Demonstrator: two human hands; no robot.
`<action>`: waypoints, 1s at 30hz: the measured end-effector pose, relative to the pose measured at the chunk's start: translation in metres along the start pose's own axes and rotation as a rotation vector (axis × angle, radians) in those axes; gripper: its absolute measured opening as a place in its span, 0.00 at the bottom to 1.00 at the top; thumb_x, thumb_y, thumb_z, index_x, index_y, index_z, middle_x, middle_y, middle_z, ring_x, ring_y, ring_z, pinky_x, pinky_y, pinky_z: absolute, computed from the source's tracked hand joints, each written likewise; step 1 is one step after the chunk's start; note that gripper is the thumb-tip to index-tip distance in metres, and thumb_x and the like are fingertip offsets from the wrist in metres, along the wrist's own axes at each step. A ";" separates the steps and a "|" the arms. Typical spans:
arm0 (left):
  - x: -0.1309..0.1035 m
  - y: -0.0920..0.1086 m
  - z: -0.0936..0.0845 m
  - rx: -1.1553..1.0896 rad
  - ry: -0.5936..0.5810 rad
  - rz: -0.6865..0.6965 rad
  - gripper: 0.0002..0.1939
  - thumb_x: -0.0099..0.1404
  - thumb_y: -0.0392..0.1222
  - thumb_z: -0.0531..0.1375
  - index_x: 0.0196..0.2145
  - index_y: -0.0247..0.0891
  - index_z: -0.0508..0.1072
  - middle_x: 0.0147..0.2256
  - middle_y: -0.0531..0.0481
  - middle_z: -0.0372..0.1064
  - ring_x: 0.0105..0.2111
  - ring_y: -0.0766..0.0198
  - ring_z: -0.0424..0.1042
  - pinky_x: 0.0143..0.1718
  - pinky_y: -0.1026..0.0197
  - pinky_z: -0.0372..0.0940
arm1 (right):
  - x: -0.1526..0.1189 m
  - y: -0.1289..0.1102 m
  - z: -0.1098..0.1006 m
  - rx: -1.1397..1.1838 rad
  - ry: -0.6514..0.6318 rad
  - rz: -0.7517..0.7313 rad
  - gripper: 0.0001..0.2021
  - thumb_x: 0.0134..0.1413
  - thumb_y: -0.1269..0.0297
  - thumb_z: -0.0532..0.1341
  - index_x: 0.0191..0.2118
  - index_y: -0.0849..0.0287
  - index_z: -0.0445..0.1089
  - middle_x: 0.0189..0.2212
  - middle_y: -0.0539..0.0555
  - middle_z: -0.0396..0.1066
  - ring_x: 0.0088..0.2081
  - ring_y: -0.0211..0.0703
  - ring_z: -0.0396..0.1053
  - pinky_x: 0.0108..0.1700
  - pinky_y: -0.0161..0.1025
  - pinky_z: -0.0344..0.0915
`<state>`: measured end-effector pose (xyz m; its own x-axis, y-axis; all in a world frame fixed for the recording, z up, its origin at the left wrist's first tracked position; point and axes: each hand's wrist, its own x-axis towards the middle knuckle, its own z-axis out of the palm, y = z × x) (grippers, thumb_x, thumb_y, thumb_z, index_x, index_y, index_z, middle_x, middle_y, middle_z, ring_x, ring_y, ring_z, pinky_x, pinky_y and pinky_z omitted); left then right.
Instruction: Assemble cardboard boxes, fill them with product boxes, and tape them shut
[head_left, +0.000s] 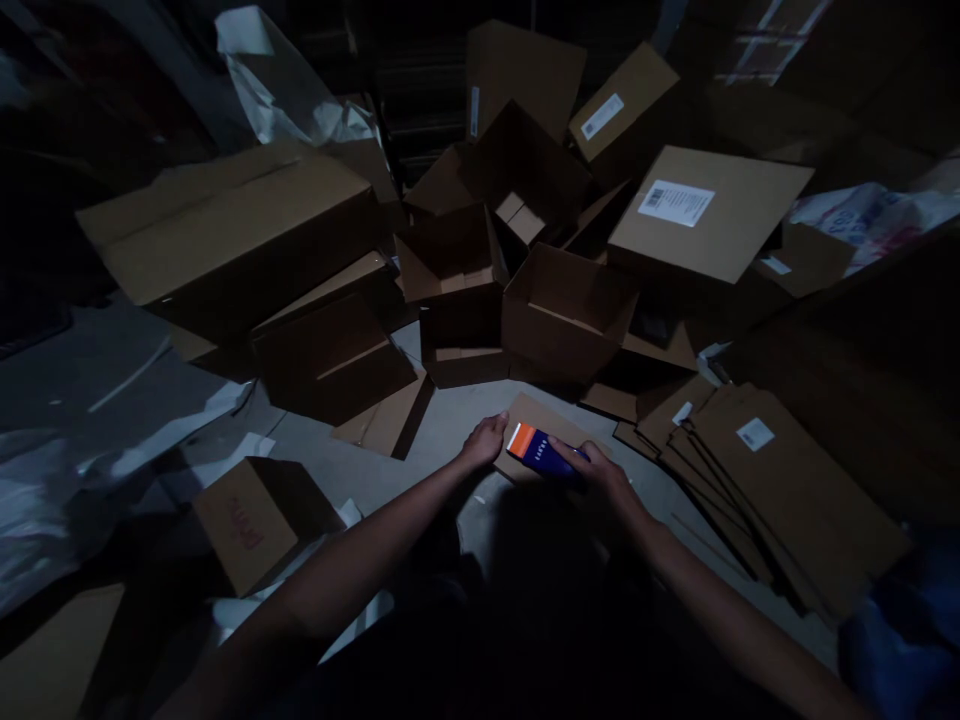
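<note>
My right hand (600,470) is closed around a dark blue item (551,453) with an orange end, a pale strip along its edge and small white marks. Its exact kind is not clear in the dim light. Beneath it lies a flat cardboard piece (536,408), close to the floor. At the cardboard's left edge my left hand (486,440) is closed, gripping that edge, with its fingertips partly hidden. The blue item's orange end points toward my left hand and lies over the cardboard.
Several open cardboard boxes (566,310) stand in an arc ahead. A long closed box (247,220) is at the left, a smaller box (251,525) with red writing nearer. Flattened cartons (795,480) are stacked at the right. Plastic wrap (37,510) lies far left.
</note>
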<state>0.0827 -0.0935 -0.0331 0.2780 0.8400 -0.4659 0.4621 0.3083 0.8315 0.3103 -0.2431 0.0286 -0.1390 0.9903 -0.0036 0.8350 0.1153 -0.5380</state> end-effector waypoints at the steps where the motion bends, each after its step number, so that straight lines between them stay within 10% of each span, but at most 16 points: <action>1: -0.001 0.001 -0.001 0.040 0.004 -0.002 0.27 0.70 0.65 0.54 0.38 0.38 0.80 0.41 0.41 0.81 0.48 0.50 0.76 0.49 0.57 0.68 | -0.011 0.007 -0.006 0.016 -0.013 0.004 0.43 0.53 0.73 0.62 0.73 0.39 0.53 0.45 0.52 0.65 0.39 0.42 0.71 0.42 0.38 0.70; 10: 0.001 0.001 -0.003 0.312 -0.017 -0.002 0.31 0.74 0.66 0.46 0.41 0.40 0.79 0.47 0.38 0.79 0.51 0.47 0.75 0.53 0.53 0.64 | -0.126 0.082 -0.038 -0.044 0.003 0.036 0.33 0.61 0.65 0.62 0.71 0.44 0.60 0.44 0.55 0.68 0.41 0.46 0.73 0.44 0.42 0.73; 24: 0.003 0.004 0.000 0.494 -0.012 -0.021 0.37 0.76 0.65 0.38 0.50 0.40 0.79 0.54 0.34 0.76 0.58 0.41 0.72 0.55 0.48 0.64 | -0.141 0.071 -0.058 -0.074 0.106 0.019 0.30 0.62 0.64 0.62 0.69 0.46 0.63 0.41 0.55 0.68 0.38 0.45 0.71 0.39 0.41 0.71; 30: 0.003 0.006 0.000 0.517 -0.021 -0.021 0.37 0.76 0.64 0.38 0.50 0.40 0.79 0.54 0.34 0.76 0.57 0.41 0.73 0.55 0.48 0.64 | -0.139 0.083 -0.033 -0.046 0.088 0.022 0.31 0.60 0.68 0.61 0.69 0.46 0.63 0.42 0.55 0.68 0.39 0.44 0.73 0.42 0.40 0.72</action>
<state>0.0861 -0.0892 -0.0298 0.2782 0.8252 -0.4916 0.8223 0.0599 0.5659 0.4161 -0.3691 0.0120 -0.0752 0.9953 0.0604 0.8611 0.0953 -0.4994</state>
